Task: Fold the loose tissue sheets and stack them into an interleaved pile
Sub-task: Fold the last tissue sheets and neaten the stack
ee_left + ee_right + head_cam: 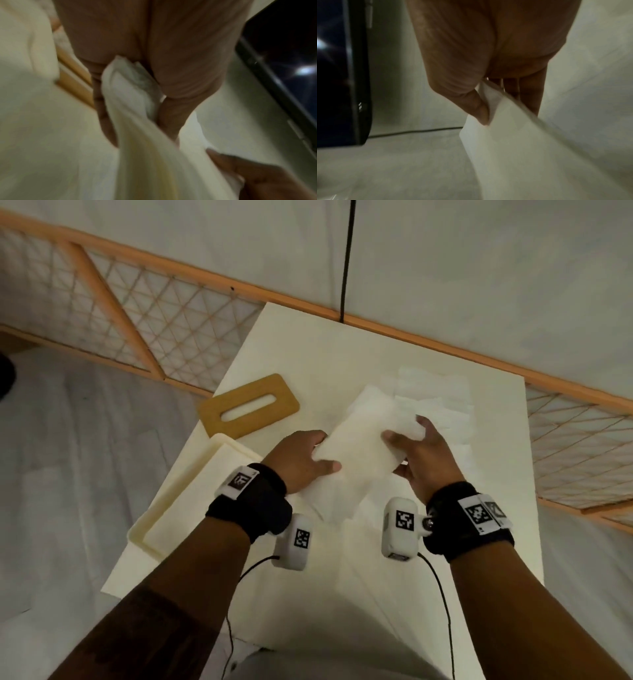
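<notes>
Two hands hold one folded tissue (359, 440) just above a cream table (342, 594), seen from above. The left hand (301, 460) grips the tissue's near-left end, thumb on top and fingers underneath. The left wrist view shows that end bunched between thumb and fingers (102, 108). The right hand (424, 453) pinches the far-right end, thumb pressed on the upper face and fingers curled behind, as the right wrist view confirms. The tissue hangs between them as a long pale strip, slightly slack.

Beyond the right hand, loose sheets (435, 395) lie spread on the table, overlapping one another. More tissue (329, 498) lies flat beneath the held one, near the wrists; whether it is a started pile cannot be told. At the table's left edge sit a cream box (178, 501), open on top, and a tan lid (250, 409) with a slot, lying flat just beyond it.

Likely risks from here: the bunched left end may crease or tear the thin paper if the hands pull apart. The fold could slip open if either pinch loosens. Setting the strip down askew would spoil the interleaving, since white layers on a pale table are hard to line up.
</notes>
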Demonstrator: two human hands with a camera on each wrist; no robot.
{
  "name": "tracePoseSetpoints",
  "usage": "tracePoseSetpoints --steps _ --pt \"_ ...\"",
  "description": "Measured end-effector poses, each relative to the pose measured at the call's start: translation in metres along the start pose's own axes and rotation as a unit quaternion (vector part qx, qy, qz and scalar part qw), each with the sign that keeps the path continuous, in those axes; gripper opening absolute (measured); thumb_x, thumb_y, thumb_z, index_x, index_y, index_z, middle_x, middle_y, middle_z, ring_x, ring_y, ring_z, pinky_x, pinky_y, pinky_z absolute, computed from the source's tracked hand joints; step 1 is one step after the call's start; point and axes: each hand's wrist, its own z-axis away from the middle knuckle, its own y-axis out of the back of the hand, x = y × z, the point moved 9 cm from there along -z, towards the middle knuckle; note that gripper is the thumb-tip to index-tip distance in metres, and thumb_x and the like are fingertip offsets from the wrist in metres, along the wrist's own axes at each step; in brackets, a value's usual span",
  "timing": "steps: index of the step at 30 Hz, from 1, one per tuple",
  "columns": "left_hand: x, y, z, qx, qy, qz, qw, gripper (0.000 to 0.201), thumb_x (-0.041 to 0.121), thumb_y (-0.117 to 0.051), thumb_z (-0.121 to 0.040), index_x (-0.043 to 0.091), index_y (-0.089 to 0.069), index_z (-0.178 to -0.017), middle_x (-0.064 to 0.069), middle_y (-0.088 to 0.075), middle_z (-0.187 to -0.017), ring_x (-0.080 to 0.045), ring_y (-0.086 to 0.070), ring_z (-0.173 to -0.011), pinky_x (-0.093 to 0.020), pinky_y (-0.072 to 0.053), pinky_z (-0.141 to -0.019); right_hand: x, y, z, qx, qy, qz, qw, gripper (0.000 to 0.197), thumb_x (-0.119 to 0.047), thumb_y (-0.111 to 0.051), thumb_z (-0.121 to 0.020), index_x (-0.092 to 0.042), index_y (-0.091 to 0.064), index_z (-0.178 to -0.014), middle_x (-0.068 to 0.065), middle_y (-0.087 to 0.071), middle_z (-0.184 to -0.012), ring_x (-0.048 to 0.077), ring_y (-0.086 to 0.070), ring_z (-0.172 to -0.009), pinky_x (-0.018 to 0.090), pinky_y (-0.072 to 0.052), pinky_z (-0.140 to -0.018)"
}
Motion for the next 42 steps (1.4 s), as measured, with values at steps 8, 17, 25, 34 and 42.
tracePoseSetpoints --steps 8,17,25,34,42 --pt "-0.112 0.106 0.104 0.075 0.164 -0.165 0.97 0.029 0.042 -0.072 -0.087 0.021 -0.061 -0.105 0.001 -0.061 -0.098 -0.021 -0.057 -0.09 -0.033 -0.039 -0.076 0.025 -0.164 0.02 -0.174 0.075 0.262 0.946 0.044 -0.022 -0.074 -0.086 -0.035 -0.051 -0.121 0.002 -0.064 -0.108 0.023 -0.066 -0.101 0.041 -0.061 -0.081" --pt "-0.161 0.092 0.143 0.089 0.28 -0.32 0.901 0.046 0.044 -0.067 -0.088 0.026 -0.045 -0.124 0.0 -0.065 -0.103 -0.027 -0.067 -0.092 -0.038 -0.053 -0.08 0.056 -0.248 0.032 -0.184 0.158 0.532 0.811 0.046 -0.022 -0.071 -0.087 -0.02 -0.042 -0.123 -0.002 -0.058 -0.104 0.026 -0.063 -0.097 0.033 -0.048 -0.072" --pt "-0.142 0.068 0.131 0.102 0.184 -0.367 0.906 0.043 0.031 -0.08 -0.078 0.022 -0.052 -0.109 0.0 -0.053 -0.11 -0.023 -0.058 -0.097 -0.037 -0.054 -0.081 0.061 -0.273 0.044 -0.176 0.294 0.651 0.678 0.033 -0.034 -0.064 -0.092 -0.024 -0.054 -0.123 -0.002 -0.057 -0.117 0.021 -0.057 -0.106 0.039 -0.043 -0.087" --pt "-0.128 0.064 0.109 0.028 0.171 -0.356 0.918 0.022 0.035 -0.05 -0.097 0.032 -0.046 -0.119 0.003 -0.064 -0.098 -0.02 -0.065 -0.088 -0.033 -0.05 -0.074 0.043 -0.177 0.033 -0.118 0.323 0.339 0.876 0.026 -0.011 -0.057 -0.095 -0.02 -0.068 -0.117 -0.004 -0.068 -0.118 0.011 -0.063 -0.109 0.026 -0.05 -0.098" --pt "-0.005 -0.01 0.037 -0.005 0.008 -0.312 0.95 0.02 0.032 -0.044 -0.099 0.032 -0.05 -0.118 0.009 -0.06 -0.115 -0.02 -0.062 -0.101 -0.035 -0.05 -0.083 0.122 0.043 -0.044 0.027 -0.055 0.585 0.809 0.074 -0.047 -0.055 -0.096 -0.025 -0.02 -0.157 -0.001 -0.008 -0.166 0.024 -0.012 -0.152 0.052 -0.028 -0.115"
